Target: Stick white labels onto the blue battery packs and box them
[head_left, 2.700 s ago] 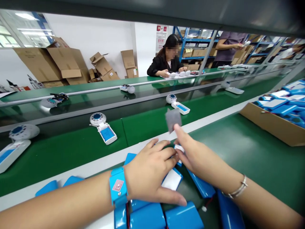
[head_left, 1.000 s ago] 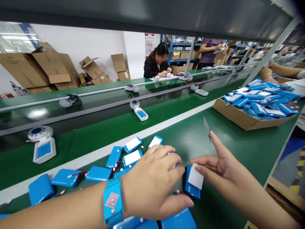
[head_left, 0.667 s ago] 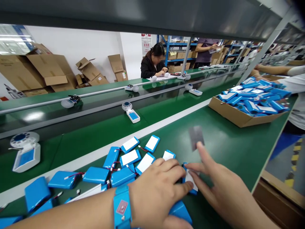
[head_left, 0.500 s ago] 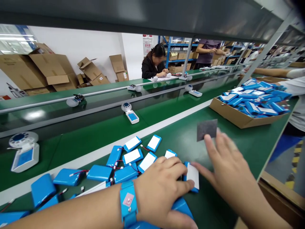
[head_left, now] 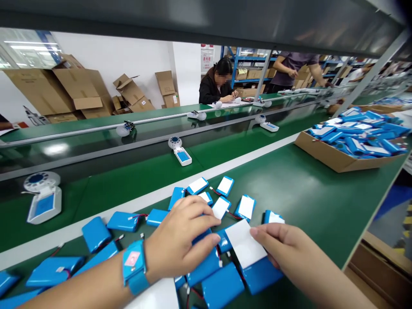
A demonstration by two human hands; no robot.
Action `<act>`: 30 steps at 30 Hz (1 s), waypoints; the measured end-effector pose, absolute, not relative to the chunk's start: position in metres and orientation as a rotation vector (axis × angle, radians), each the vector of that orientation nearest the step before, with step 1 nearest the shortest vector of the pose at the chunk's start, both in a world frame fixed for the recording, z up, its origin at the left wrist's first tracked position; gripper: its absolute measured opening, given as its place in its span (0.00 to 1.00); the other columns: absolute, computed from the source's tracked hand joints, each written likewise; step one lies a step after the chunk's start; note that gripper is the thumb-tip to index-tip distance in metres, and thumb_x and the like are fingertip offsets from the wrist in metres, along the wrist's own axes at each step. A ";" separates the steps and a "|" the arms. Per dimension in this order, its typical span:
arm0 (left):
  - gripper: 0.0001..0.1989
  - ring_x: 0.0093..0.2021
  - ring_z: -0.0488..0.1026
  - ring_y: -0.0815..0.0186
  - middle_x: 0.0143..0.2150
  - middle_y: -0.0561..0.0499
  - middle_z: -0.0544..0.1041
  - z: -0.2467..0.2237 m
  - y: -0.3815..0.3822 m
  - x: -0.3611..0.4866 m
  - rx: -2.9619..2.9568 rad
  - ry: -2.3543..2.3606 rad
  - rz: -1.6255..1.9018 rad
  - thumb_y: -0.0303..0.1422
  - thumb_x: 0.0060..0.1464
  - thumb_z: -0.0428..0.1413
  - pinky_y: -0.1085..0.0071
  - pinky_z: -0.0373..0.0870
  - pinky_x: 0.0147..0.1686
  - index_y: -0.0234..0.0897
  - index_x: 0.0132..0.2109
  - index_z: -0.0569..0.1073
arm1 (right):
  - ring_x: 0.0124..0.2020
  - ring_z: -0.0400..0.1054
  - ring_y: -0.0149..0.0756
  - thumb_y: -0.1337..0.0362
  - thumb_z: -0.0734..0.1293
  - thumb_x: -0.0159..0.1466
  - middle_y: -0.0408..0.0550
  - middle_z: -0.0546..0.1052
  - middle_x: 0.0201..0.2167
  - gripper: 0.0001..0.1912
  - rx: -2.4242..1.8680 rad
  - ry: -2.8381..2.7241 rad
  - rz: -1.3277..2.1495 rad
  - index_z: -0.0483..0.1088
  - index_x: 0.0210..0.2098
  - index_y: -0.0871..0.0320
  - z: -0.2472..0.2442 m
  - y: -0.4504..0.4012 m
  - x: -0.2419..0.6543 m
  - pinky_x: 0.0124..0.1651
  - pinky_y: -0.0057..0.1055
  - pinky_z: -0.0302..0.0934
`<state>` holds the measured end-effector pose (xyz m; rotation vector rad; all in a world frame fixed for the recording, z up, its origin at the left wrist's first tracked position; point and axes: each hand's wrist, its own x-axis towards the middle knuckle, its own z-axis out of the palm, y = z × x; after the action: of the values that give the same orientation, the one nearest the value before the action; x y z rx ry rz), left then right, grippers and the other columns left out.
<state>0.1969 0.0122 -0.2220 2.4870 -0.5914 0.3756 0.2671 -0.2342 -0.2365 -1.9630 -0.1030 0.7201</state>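
Several blue flat battery packs [head_left: 222, 285] with red and black leads lie scattered on the green bench [head_left: 305, 193], many with white labels on top. My right hand [head_left: 283, 251] has its fingertips on the edge of a white label [head_left: 244, 242], which lies tilted across a blue pack [head_left: 261, 274]. My left hand [head_left: 182, 238] hovers low over the packs, its fingers curled near a pack [head_left: 203, 267]. A blue wrist strap [head_left: 133, 267] circles the left wrist. Whether that hand grips anything is hidden.
A cardboard box [head_left: 341, 156] heaped with blue packs stands at the far right of the bench. Beyond a white edge, a conveyor belt [head_left: 128, 171] carries white and blue devices [head_left: 179, 151]. A seated co-worker [head_left: 215, 83] works further along, with shelves and cardboard boxes behind.
The grey sheet held up by my right hand earlier no longer shows. That hand has dropped onto the white label, and my left hand has shifted left over the packs.
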 end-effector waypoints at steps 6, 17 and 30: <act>0.18 0.57 0.67 0.53 0.53 0.48 0.78 -0.229 0.010 0.195 2.575 -0.884 0.345 0.40 0.66 0.52 0.52 0.62 0.56 0.40 0.57 0.74 | 0.20 0.57 0.32 0.42 0.64 0.57 0.41 0.64 0.16 0.25 -2.063 -0.130 0.725 0.75 0.27 0.58 -0.237 -0.217 0.257 0.25 0.29 0.49; 0.27 0.66 0.62 0.48 0.58 0.45 0.76 -0.237 0.007 0.198 2.559 -0.964 0.201 0.49 0.58 0.58 0.52 0.56 0.63 0.36 0.57 0.73 | 0.32 0.74 0.47 0.36 0.64 0.55 0.48 0.80 0.35 0.44 -2.323 -0.089 -0.058 0.65 0.64 0.54 -0.207 -0.250 0.243 0.33 0.41 0.67; 0.27 0.72 0.53 0.50 0.69 0.52 0.66 -0.210 -0.035 0.181 2.575 -1.257 -0.093 0.43 0.70 0.49 0.49 0.38 0.73 0.37 0.70 0.60 | 0.26 0.74 0.36 0.50 0.63 0.67 0.45 0.78 0.27 0.29 -2.117 -0.339 -0.089 0.67 0.60 0.63 -0.280 -0.260 0.221 0.30 0.26 0.70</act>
<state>0.1809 -0.0346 -0.2102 2.5745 -1.2570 -0.0934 0.2213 -0.2599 -0.2797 -2.1167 -0.3391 -0.0886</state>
